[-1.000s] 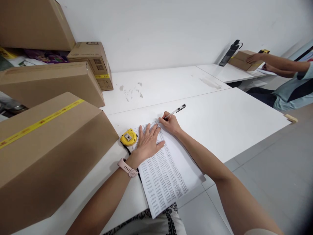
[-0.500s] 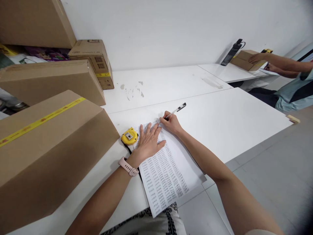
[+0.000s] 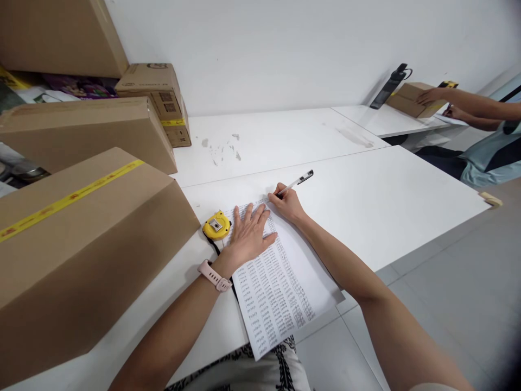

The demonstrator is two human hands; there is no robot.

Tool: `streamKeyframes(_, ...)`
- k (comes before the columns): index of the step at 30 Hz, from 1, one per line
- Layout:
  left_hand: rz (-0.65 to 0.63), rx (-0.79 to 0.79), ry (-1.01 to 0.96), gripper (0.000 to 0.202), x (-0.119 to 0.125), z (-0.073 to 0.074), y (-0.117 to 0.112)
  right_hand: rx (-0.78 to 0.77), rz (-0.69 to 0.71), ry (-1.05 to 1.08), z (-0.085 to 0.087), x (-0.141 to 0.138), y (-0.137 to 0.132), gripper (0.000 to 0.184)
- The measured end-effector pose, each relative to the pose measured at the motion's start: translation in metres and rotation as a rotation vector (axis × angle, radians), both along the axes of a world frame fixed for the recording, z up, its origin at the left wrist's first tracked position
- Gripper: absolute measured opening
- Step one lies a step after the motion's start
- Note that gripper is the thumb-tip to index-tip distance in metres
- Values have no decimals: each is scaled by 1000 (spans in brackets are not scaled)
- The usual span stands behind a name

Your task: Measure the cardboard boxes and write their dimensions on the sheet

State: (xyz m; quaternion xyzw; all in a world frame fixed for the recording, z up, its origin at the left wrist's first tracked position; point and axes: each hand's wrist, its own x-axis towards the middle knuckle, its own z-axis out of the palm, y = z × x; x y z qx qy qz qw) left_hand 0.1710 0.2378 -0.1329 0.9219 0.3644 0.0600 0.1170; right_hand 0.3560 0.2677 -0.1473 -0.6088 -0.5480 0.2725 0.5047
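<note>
A sheet of paper (image 3: 280, 293) covered in columns of handwriting lies on the white table, its lower corner hanging past the front edge. My left hand (image 3: 249, 236) rests flat on the upper part of the sheet, fingers spread. Pinched in my right hand (image 3: 287, 203) is a pen (image 3: 299, 180) with a clear barrel and black end; its tip is at the top of the sheet, mostly hidden by my fingers. A yellow tape measure (image 3: 217, 225) with a black strap sits just left of my left hand.
Large cardboard boxes (image 3: 93, 233) with yellow tape crowd the left side, a smaller box (image 3: 169, 103) behind them. At the far right, another person's hands (image 3: 431, 96) are at a carton (image 3: 411, 100) beside a dark bottle (image 3: 388, 87). The table's edge (image 3: 431, 239) runs along the right.
The whole view has shifted very slightly. My left hand stays flat on the sheet, and my right hand still holds the pen at nearly the same spot.
</note>
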Motion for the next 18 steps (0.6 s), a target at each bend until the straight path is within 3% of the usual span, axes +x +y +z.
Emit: streamKeyframes(18, 3, 17, 27, 65, 0, -1, 0, -28, 0, -14, 3, -1, 0, 21)
